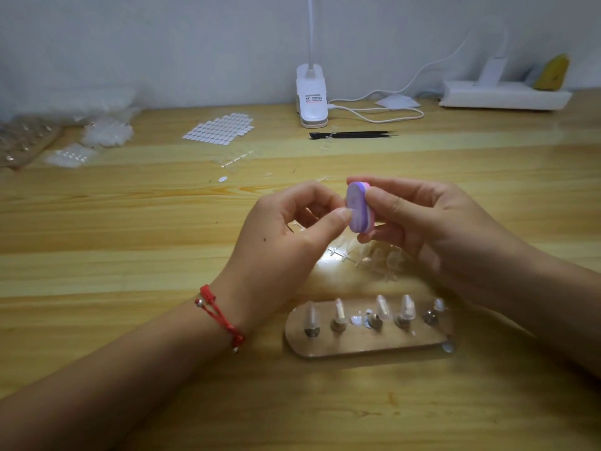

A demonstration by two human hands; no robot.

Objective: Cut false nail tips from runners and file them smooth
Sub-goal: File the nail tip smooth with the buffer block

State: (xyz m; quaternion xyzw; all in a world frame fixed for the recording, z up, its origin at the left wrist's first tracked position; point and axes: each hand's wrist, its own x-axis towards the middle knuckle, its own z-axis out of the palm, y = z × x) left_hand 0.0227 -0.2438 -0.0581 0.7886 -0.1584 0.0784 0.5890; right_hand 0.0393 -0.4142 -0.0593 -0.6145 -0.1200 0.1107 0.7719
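Head view: oval purple/pink foam file block is gripped by right hand, thumb on near edge, fingers behind, above the wooden table. Left hand is clenched in a thumb-index pinch against block's purple face. Prob. a clear plastic false nail tip is pinched there, too small to confirm. Tip judged v. light, thin, springy, slick, easily flicked away; best held by side edges, cut edge exposed. Block judged light, soft, grippy. Clear runner pile lies under right hand.
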